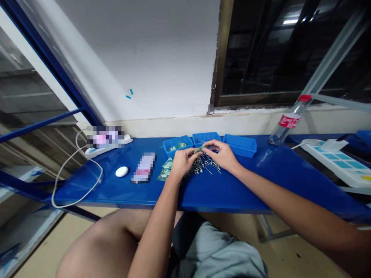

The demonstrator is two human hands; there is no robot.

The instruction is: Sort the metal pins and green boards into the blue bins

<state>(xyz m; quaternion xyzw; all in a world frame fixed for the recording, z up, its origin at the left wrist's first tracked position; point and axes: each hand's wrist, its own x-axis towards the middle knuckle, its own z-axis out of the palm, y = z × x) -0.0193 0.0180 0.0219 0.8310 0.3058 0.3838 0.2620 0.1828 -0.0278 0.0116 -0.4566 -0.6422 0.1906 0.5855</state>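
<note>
Both hands meet over a pile of metal screws [208,163] on the blue table. A small greenish plastic packet [199,149] is pinched between them. My left hand [183,162] grips its left side, fingers closed. On its right side, my right hand [222,153] holds it between thumb and fingers. More clear-green packets [165,170] lie left of the pile, beside my left wrist. Behind the hands stand three blue bins: the left bin [176,145] has packets in it, the middle bin [206,137] is partly hidden by my right hand, and the right bin [240,146] shows a bare inside.
On the blue table [116,193] lie a white oval object [122,171] and a blurred-out flat item [144,167]. A cable [100,170] loops at the left. At the right are a clear bottle [286,122] with a red cap and a power strip [339,160].
</note>
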